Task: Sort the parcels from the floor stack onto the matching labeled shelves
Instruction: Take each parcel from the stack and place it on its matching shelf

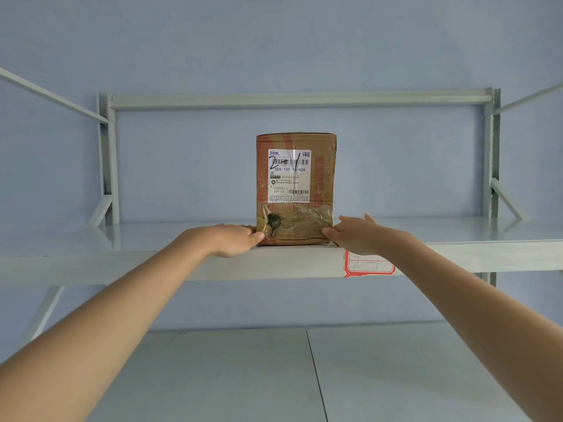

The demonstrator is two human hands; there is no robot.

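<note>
Both hands frame a cardboard parcel [296, 190] standing upright on a grey metal shelf [152, 260]: left hand [236, 240] and right hand [355, 234] touch its lower corners with fingers extended, apparently squaring it above the red-bordered shelf tag [368, 264]. A pale blue wall [274, 41] stands behind; a lower shelf [243, 376] lies nearer.

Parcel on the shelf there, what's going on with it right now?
A person has a cardboard parcel standing upright on the grey metal shelf, its shipping label facing out. The left hand and right hand touch its lower corners, one on each side. A red-bordered tag on the shelf edge reads roughly 2-1.
</note>
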